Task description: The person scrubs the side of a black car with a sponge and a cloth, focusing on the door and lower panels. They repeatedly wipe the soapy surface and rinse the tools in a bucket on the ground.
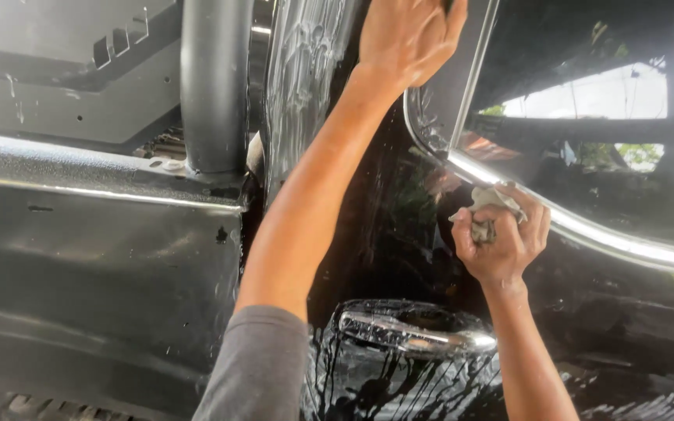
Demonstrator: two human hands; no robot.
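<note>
Right hand (501, 242) grip around rag (487, 209)

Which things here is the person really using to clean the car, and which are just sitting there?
In use:
right hand squeezing a grey rag against the shiny window trim
left hand pressed on the black car door up by the window

Just there:
chrome door handle
black roll bar
truck bed rail
</note>
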